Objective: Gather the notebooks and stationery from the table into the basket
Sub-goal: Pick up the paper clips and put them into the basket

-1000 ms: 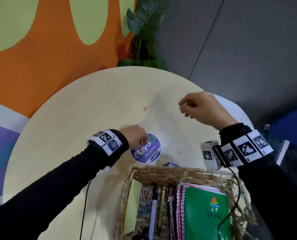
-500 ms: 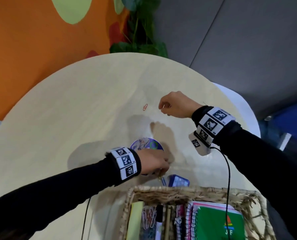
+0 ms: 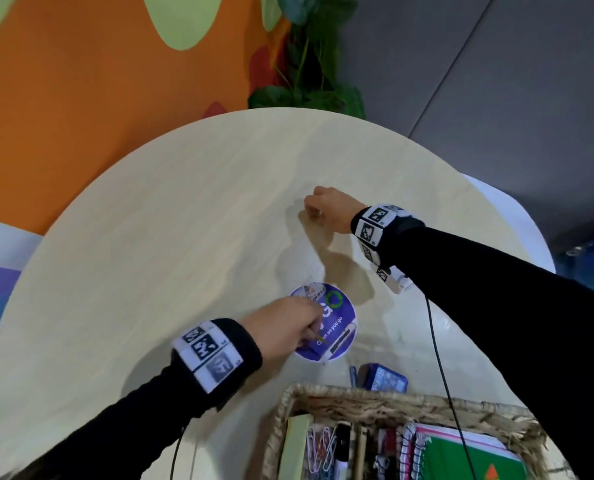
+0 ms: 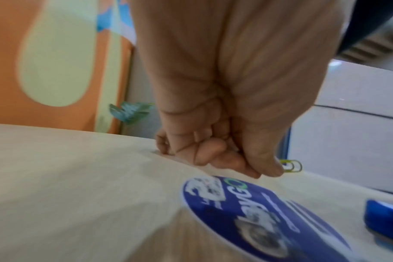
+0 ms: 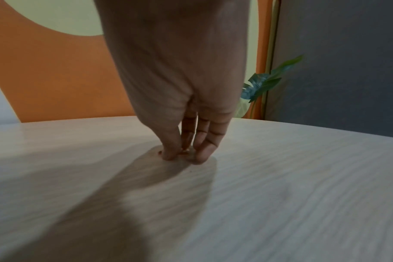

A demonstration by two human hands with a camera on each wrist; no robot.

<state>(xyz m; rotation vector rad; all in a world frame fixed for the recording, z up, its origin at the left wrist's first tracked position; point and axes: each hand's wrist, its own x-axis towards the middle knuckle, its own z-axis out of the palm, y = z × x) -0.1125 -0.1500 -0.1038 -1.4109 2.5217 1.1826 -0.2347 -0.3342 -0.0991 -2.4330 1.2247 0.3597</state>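
Red paper clip (image 5: 160,152): lying on the table (image 3: 150,237) at the far middle, only a speck of it visible beside the thumb tip in the right wrist view. The right hand (image 3: 326,209) is set down on it, thumb and fingers (image 5: 204,150) drawn together with their tips on the table surface at the clip. Whether the clip is actually gripped cannot be told.

Yellow-green paper clip (image 4: 292,165): pinched between thumb and curled fingers of the left hand (image 3: 285,327), protruding past the thumb. This hand hangs over the near-left edge of a round purple sticker (image 3: 337,327) fixed flat on the table, near the middle.

Basket (image 3: 392,407): woven, at the near edge of the table, right of centre. Contents visible: a green spiral notebook (image 3: 475,459) at the right, further spiral-bound notebooks on edge beside it, a marker (image 3: 342,448), large paper clips (image 3: 318,448) and a pale yellow pad (image 3: 295,441) at the left.

Small blue box (image 3: 385,377): on the table, just beyond the basket's far rim, outside it.

Surroundings: an orange wall with pale green shapes at the far left, a leafy plant (image 3: 306,64) behind the table's far edge, grey panels at the far right.
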